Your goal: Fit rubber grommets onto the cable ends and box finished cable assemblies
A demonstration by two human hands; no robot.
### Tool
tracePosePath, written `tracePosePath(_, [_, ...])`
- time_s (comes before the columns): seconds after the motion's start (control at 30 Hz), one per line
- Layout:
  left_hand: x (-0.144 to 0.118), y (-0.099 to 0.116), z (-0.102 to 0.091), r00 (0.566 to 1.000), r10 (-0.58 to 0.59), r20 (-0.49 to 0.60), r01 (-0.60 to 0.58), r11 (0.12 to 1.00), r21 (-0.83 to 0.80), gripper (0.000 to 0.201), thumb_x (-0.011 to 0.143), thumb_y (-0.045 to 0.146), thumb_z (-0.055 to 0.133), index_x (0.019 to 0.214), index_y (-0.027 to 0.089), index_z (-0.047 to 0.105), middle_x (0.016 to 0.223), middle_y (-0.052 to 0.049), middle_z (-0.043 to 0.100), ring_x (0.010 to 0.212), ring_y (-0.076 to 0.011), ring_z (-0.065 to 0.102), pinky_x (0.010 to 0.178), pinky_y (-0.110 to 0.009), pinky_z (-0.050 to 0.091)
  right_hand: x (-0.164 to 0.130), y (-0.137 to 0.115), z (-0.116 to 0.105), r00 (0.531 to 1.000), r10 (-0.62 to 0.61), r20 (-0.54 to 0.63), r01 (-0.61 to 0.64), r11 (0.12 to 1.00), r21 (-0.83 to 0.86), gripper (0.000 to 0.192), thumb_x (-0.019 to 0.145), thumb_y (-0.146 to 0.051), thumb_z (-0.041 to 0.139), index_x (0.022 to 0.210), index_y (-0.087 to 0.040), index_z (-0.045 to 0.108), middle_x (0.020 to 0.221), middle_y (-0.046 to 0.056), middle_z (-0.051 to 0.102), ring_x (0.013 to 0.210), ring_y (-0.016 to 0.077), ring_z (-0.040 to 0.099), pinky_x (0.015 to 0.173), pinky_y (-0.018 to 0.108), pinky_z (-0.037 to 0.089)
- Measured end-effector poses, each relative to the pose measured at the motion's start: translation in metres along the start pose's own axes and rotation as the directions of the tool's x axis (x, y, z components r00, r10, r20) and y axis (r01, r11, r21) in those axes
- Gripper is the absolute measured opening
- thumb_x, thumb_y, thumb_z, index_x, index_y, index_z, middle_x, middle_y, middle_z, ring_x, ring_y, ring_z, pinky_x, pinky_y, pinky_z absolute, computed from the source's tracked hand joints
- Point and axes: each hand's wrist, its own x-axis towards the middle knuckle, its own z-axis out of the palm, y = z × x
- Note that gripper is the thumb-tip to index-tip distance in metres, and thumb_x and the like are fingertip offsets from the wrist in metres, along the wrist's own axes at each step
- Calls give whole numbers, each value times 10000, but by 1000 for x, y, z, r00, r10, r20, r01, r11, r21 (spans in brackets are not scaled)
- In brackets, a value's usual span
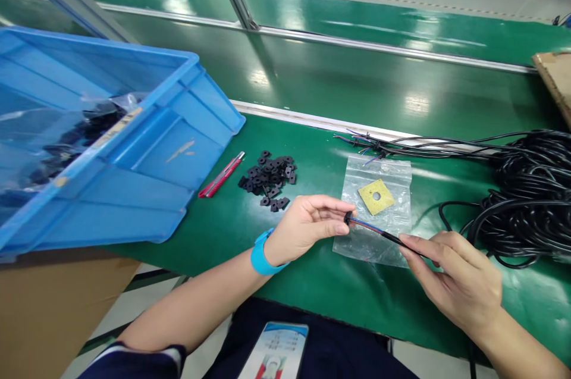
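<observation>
A: Status, nearest first?

B: At 6 o'clock, a printed card lies on the lap [276,352]. Above it, both hands work one thin black cable with red and blue cores [379,231]. Left hand [306,225], blue wristband [261,254] on the wrist, is pinched narrow: thumb and fingertips closed on a small black square piece [347,218] at the cable's stripped end. Right hand [459,281], at 4 o'clock, grips the black jacket between thumb and forefinger, other fingers loosely curled.

A: Step?

B: Looks like fitting the piece onto the cable end. My read, it sits right at the tip, not far along. The move in hand needs the right hand steady as the left works the piece.

A: Under the hands?

B: Clear plastic zip bag [377,206] flat on the green counter [312,284], with a yellow square pad with a centre hole [376,196] on or in it, can't tell which.

A: Further out?

B: 11 o'clock of the left hand: loose pile of small black square pieces [269,179], red utility knife [221,175] just beside it. At 3 o'clock, big coil of black cable [530,194], stripped ends fanned near the counter's far rail. At 9 o'clock, tilted blue plastic bin [134,147] holding bagged dark parts. Far side: green conveyor belt [357,78], cardboard corner [555,78] at 2 o'clock.
</observation>
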Motion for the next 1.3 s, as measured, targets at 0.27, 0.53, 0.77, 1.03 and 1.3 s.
tracePosePath(0.27, [-3,7,13,987,156,49,-163,954,252,338,627,285,952,929,190,832,823,-60,803,739,-177,747,719,-251,632,-2,-1,-2,998,61,-20,-58,990,132,152,914,-172,704,1053,-233,717,805,3,719,619,101,634,551,203,542])
tracePosePath(0.53, [-6,5,32,957,229,179,-278,901,334,248,689,232,923,916,207,827,886,-44,819,817,-197,788,757,-228,634,3,-6,7,1000,6,9,-7,989,150,82,963,-188,658,1031,-191,704,795,0,734,668,80,688,643,170,568])
tracePosePath(0.77, [-1,0,34,770,520,369,-637,656,405,193,741,208,885,908,176,795,906,-59,819,815,-187,794,750,-225,649,-2,-6,6,992,64,108,-89,964,251,109,1006,-203,577,1001,-176,682,750,10,699,607,97,649,566,212,527])
tracePosePath(1.03, [-3,-19,42,764,579,285,-646,683,342,224,751,211,881,939,159,771,858,-55,812,771,-165,790,728,-189,644,1,-11,0,990,80,119,-112,948,298,79,987,-171,607,1010,-147,680,760,9,699,619,73,640,602,177,516])
tracePosePath(1.3, [-3,-4,33,649,622,439,-752,436,494,407,840,273,818,1220,198,690,914,-40,805,792,-139,768,730,-201,625,-6,-12,5,986,71,153,-113,953,282,133,996,-156,577,1037,-107,694,676,-7,586,546,73,529,534,194,457])
